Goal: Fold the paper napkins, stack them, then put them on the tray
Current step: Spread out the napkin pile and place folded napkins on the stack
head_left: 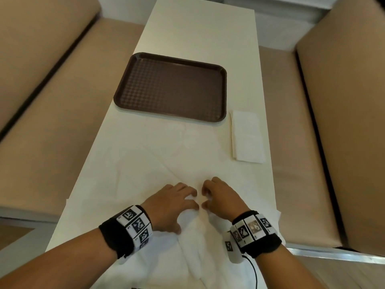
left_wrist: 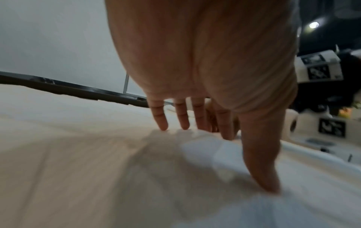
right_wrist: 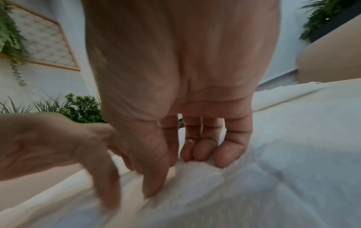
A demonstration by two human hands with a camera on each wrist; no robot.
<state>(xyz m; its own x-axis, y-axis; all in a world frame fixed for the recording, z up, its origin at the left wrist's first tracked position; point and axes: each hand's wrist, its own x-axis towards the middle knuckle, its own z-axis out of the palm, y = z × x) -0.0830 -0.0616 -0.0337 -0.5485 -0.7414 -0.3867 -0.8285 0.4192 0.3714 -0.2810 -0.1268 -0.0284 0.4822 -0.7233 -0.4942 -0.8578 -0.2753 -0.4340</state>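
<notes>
A large white napkin (head_left: pixel 158 163) lies unfolded over the near half of the bench (head_left: pixel 200 34), creased and hard to tell from the pale bench top. At 6 o'clock of the head view a ridge of the napkin is bunched up and runs toward the person between the two wrists.

The left hand (head_left: pixel 170 205) rests palm down on the napkin just at 9 o'clock of that ridge. Its fingers (left_wrist: pixel 162 118) are straight and slightly spread, tips touching the paper, and the thumb presses down on the raised fold; nothing is pinched between them in the left wrist view.

The right hand (head_left: pixel 220 199) sits just at 3 o'clock of the ridge, its fingertips nearly meeting those of the left hand. Its fingers (right_wrist: pixel 203 149) are curled, close together, tips set into the paper, with the thumb coming down on the fold from the other side. The view is blurred, so whether paper is actually pinched between thumb and fingers cannot be told.

A folded napkin (head_left: pixel 246 136), a narrow white rectangle, lies flat at 2 o'clock from the hands, near the right edge of the bench. The brown tray (head_left: pixel 173 86) sits at 12 o'clock from the hands, well apart from them, its near right corner just beside the folded napkin. Beige padded seats (head_left: pixel 52 101) flank the bench.
</notes>
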